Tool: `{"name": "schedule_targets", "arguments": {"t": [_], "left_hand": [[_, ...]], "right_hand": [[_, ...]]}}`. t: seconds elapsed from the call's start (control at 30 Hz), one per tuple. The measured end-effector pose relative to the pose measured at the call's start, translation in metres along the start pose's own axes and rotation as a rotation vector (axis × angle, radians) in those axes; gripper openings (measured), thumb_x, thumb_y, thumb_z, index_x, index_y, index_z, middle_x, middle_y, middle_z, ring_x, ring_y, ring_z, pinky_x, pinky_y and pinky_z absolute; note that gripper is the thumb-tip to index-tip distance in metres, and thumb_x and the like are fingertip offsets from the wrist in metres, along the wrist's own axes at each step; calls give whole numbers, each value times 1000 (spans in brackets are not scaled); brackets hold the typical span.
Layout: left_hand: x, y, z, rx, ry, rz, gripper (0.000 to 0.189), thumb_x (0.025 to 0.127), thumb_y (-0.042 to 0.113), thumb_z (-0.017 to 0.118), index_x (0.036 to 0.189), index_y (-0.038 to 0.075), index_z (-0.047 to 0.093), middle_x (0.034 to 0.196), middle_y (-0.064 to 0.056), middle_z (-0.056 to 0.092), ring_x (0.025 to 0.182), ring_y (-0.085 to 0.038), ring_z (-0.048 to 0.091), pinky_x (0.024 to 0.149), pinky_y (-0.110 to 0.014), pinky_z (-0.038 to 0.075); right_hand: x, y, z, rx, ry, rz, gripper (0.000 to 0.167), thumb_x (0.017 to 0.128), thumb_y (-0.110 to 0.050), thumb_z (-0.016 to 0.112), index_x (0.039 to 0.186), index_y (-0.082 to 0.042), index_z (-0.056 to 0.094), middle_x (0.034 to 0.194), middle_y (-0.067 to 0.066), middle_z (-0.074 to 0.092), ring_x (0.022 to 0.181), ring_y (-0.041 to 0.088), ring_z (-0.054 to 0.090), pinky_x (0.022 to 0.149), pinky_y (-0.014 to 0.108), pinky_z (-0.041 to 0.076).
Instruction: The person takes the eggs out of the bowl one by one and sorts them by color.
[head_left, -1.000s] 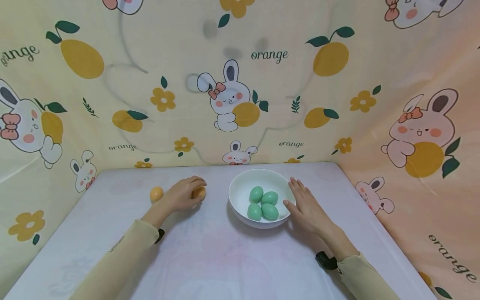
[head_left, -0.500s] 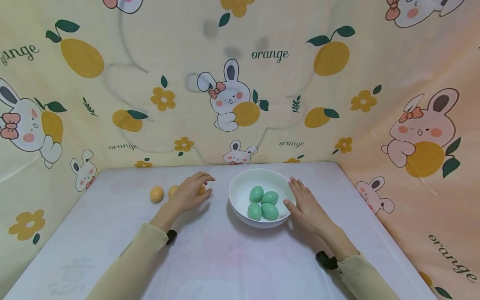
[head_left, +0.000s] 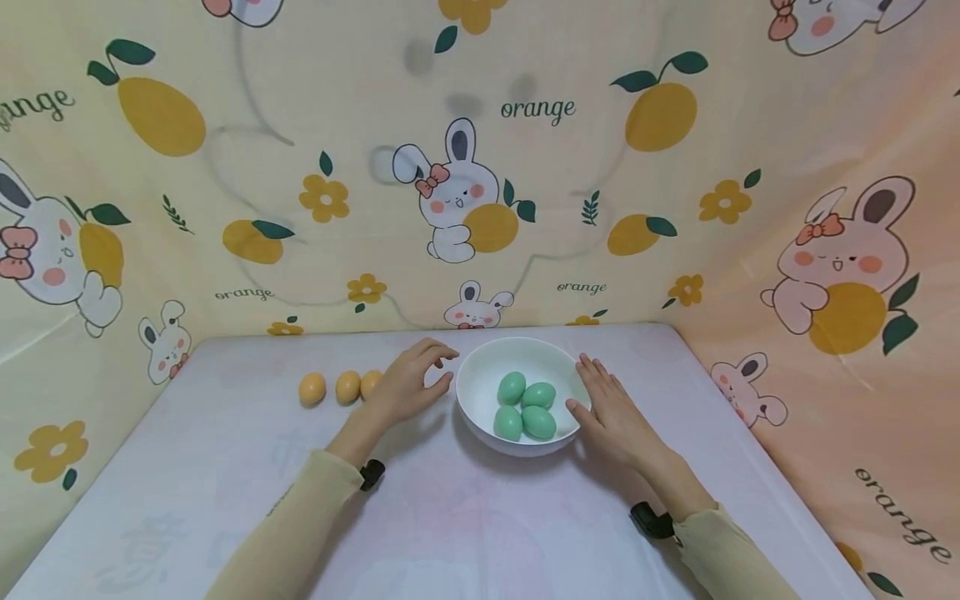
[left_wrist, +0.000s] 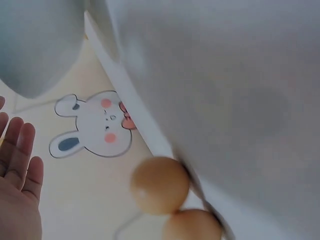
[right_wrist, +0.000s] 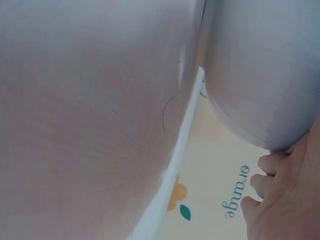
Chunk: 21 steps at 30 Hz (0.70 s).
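In the head view a white bowl stands on the table with several green eggs inside. My left hand is just left of the bowl, its fingers relaxed and holding nothing; the left wrist view shows its palm and fingers near the bowl. With fingers straight, my right hand rests against the bowl's right side, the thumb at the rim. In the right wrist view its fingers touch the bowl's outer wall. Three orange eggs lie in a row left of my left hand, the rightmost partly hidden by it.
A white cloth covers the table. Behind and at both sides hangs a cream curtain printed with rabbits and oranges. Dark wrist bands sit at my sleeve cuffs.
My left hand has moved right, off the orange eggs and up to the bowl's left side, uncovering them. The right hand, bowl and green eggs have stayed in place.
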<state>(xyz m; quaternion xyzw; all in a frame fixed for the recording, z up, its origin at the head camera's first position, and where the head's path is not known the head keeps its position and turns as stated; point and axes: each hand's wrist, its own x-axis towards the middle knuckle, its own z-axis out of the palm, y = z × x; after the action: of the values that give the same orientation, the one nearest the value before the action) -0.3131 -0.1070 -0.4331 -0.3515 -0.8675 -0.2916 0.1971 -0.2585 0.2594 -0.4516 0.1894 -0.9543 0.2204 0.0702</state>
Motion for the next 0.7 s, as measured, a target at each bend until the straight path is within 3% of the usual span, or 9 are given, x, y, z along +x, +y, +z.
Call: {"name": "schedule_targets", "arguments": {"t": [0.4,0.53,0.7], "left_hand": [[23,22,16,-14,17,122,30,94,9,73,123,4,69,121,-8,66,99,-23,67,86,-35,57],[32,29,23,-12,-43,133,30,95,10,73,124,5,68,122,-7,66,100,-22,67,86,-34,56],[44,37,31,2,-175,114,33,96,14,73,128,6,67,125,-6,65,102,-20,65,87,-33,55]], "right_hand": [[0,0,-1,-4,-4,-2,76,110,-46,43,163,2,20,173,16,13,159,40,9,127,60,12],[0,0,-1,2,-10,0,76,110,-47,43,164,2,20,173,16,12,159,40,8,127,59,11],[0,0,-1,10,-17,8,77,110,-47,43,164,1,19,174,15,11,159,39,7,128,57,9]]}}
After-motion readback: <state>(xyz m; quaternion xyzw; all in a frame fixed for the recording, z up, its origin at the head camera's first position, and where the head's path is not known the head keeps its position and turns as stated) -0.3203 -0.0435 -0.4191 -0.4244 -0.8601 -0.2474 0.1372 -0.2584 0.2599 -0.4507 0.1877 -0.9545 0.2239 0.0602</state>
